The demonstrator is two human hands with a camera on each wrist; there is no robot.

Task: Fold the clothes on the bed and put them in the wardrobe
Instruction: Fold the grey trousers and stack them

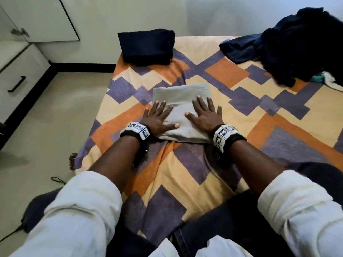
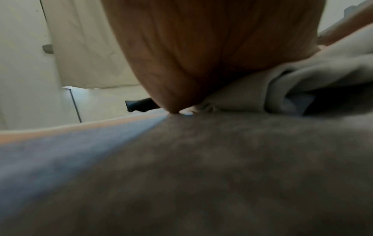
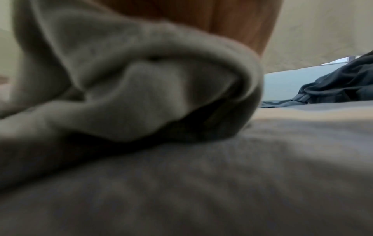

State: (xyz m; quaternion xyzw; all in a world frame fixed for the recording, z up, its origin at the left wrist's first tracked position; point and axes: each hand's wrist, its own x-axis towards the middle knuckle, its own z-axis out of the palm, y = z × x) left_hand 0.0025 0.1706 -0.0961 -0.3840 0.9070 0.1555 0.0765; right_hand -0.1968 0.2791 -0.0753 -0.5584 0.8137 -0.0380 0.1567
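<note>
Both hands lie flat with fingers spread, the left hand (image 1: 159, 118) and right hand (image 1: 205, 115) pressing a folded grey garment (image 1: 182, 101) near the middle of the bed (image 1: 232, 127). It looks soft, light and floppy; scooping from underneath at both side edges should keep the folds together.

Matt grey cloth garment (image 1: 182, 106), soft and smooth, thick rolled folds at its edge. Printed bed sheet (image 1: 232, 75), matt woven cotton look, lightly creased. Dark folded cloth (image 1: 146, 46), dull and fuzzy. Crumpled dark pile (image 1: 300, 45), matt fabric. Glossy white cabinet fronts (image 1: 20, 71), black metal-looking handle (image 1: 16, 84).
</note>
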